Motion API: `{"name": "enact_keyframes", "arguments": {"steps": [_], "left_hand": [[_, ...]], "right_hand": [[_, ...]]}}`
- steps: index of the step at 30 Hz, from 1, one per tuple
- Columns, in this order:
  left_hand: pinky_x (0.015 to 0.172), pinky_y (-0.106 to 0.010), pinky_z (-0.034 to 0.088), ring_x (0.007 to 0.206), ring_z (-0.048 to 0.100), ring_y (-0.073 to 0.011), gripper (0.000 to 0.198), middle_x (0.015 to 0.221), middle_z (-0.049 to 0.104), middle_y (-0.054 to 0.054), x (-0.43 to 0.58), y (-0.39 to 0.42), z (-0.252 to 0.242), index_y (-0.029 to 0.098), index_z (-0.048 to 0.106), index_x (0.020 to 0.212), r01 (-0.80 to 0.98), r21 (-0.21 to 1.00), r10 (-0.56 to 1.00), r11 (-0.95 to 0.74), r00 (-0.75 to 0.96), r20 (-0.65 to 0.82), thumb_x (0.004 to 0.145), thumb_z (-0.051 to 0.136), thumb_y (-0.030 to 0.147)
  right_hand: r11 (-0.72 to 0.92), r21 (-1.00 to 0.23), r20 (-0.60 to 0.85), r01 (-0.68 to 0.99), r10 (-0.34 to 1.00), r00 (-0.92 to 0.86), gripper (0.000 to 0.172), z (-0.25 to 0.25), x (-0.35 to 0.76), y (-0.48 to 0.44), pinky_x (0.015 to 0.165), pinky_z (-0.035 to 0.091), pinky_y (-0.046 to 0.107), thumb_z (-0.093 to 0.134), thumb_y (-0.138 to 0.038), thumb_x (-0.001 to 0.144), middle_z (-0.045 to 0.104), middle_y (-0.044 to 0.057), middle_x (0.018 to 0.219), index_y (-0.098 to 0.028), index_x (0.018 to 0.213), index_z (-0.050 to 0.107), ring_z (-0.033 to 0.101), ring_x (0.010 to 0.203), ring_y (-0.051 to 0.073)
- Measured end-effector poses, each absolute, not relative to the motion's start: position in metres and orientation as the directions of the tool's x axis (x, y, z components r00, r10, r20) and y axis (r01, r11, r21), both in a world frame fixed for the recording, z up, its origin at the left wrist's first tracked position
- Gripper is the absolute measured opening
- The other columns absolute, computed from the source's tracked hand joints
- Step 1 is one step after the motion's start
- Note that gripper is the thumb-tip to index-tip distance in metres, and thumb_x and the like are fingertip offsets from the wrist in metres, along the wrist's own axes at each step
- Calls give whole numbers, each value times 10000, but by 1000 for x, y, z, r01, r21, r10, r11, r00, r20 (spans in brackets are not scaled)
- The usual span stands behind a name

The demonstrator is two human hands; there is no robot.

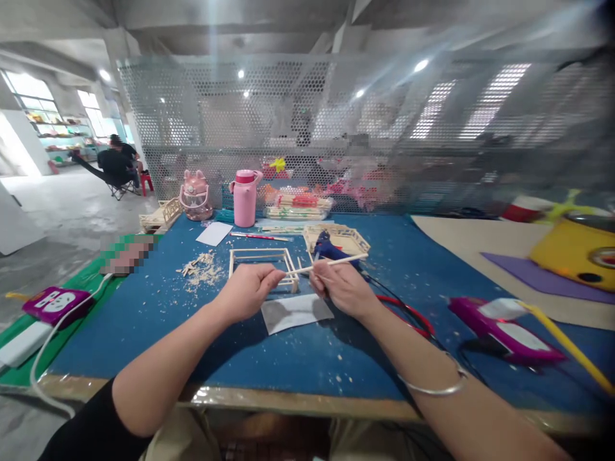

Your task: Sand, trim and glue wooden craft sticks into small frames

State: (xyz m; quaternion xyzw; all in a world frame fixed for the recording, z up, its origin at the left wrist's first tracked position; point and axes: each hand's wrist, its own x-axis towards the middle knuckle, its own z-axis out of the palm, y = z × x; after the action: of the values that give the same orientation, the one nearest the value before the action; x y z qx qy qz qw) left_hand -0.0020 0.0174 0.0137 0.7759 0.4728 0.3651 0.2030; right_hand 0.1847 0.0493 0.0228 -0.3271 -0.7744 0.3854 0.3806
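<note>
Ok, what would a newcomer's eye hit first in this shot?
Likely the middle: the left hand and right hand both grip a thin pale stick above the blue tabletop. Next, the pink bottle at the back, in front of the perforated panel. Then the bulky yellow object at the right edge of the view.

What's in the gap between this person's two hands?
In the head view, a thin pale stick bridges the gap, pinched by the left hand and the right hand.
</note>
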Motion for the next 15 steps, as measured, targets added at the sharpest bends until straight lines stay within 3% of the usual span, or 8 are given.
{"name": "enact_keyframes", "arguments": {"steps": [5,7,9,10,12,14,15], "left_hand": [[517,-217,280,532,364,-106,379,528,381,47,-9,20,17,186,414,575,510,787,936,-347,135,325,851,342,436],[500,-218,268,504,342,-105,383,501,355,54,-13,22,18,190,419,584,484,819,949,-307,89,303,850,332,452],[491,-221,257,484,327,-108,389,477,337,59,-17,24,19,194,429,594,479,832,956,-281,68,284,851,318,464],[492,-224,255,483,328,-109,393,475,337,58,-18,24,19,193,436,596,489,827,957,-277,65,283,850,315,468],[505,-228,259,499,343,-113,397,491,353,51,-17,24,18,190,444,590,530,799,954,-285,72,292,844,326,471],[523,-231,270,527,364,-119,396,516,371,43,-16,24,17,187,442,582,563,770,949,-301,96,301,838,335,469],[531,-233,275,539,371,-122,395,525,376,40,-14,24,16,188,437,579,568,762,947,-310,109,304,837,334,468]], "right_hand": [[583,-743,332,330,748,-575,483,26,190,49,459,320,243,349,-498,853,394,-31,426,-196,482,418,370,408,90],[607,-655,404,449,784,-471,437,28,199,58,512,359,264,338,-432,861,414,-20,445,-192,515,456,412,450,113],[573,-595,537,563,805,-252,304,29,211,68,600,398,310,368,-357,845,483,3,527,-175,682,548,479,543,155],[544,-561,638,624,764,-93,226,30,216,71,662,412,341,407,-321,822,540,28,619,-163,828,568,520,632,183],[526,-446,805,724,589,68,335,30,221,71,816,388,415,503,-298,765,592,109,891,-139,1059,514,533,892,250],[584,-300,906,754,422,34,435,29,214,62,913,333,452,578,-336,722,548,161,1069,-129,1094,492,464,1060,293],[648,-250,925,720,379,-20,403,27,207,56,912,340,446,587,-371,720,552,155,1056,-139,1041,512,468,1054,290]]}}
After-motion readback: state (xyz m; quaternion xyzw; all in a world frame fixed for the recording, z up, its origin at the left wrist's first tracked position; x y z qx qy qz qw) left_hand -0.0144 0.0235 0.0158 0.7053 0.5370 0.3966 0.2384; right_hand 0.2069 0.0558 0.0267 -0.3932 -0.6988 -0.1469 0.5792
